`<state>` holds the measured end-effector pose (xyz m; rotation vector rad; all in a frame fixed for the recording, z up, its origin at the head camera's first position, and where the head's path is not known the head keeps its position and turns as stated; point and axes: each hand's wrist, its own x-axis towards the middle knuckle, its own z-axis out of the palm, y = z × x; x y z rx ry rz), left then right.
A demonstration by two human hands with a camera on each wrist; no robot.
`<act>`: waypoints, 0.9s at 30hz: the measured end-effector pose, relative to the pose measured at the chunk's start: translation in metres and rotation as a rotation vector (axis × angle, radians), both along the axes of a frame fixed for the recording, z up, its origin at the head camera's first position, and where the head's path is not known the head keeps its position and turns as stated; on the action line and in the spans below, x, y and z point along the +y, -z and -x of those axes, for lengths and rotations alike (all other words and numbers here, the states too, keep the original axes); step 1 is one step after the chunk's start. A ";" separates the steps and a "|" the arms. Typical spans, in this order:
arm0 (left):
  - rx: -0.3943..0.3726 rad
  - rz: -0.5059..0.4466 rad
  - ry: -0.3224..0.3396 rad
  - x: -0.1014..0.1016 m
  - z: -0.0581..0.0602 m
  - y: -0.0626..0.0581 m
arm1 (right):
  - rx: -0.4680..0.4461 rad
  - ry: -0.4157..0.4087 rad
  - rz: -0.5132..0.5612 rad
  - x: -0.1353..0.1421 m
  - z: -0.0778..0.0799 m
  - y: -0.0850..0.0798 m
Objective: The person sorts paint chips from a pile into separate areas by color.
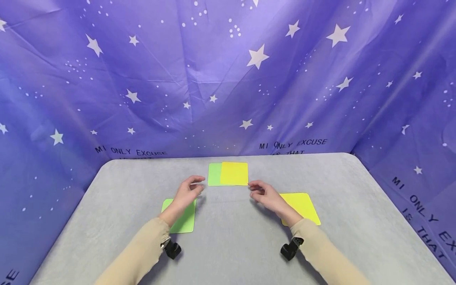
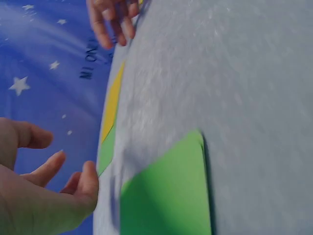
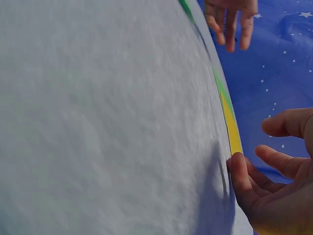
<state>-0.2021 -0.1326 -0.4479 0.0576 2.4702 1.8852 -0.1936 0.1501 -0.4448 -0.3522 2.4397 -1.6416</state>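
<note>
Head view gives us four square cards on the grey tabletop (image 1: 231, 245): two green, two yellow. On the left, a green card (image 1: 185, 219) lies flat toward the near left, partly under the left hand (image 1: 187, 194), which hovers with fingers loosely spread, grasping nothing. Toward the far edge in the middle, a second green card (image 1: 213, 174) sits half covered by a yellow card (image 1: 234, 173) lying on top of it. Just right of that pair hangs the right hand (image 1: 267, 196), fingers relaxed and empty, near the yellow card's near right corner. Behind its wrist lies the other yellow card (image 1: 303, 206). The starry purple backdrop (image 1: 228, 79) reads "MI ONLY EXCUSE" twice along the far edge.
</note>
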 end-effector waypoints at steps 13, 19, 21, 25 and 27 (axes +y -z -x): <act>-0.032 0.066 -0.010 0.054 0.037 0.003 | -0.120 0.141 0.108 -0.003 0.043 0.007; 0.059 0.154 -0.039 0.077 0.057 0.011 | -0.249 0.234 0.299 -0.012 0.059 0.014; 0.080 0.188 -0.054 0.082 0.061 0.013 | -0.250 0.249 0.296 -0.014 0.062 0.016; 0.053 0.191 -0.088 0.088 0.064 0.014 | -0.237 0.245 0.257 -0.018 0.064 0.017; 0.025 0.165 -0.105 0.089 0.065 0.014 | -0.236 0.240 0.255 -0.018 0.063 0.017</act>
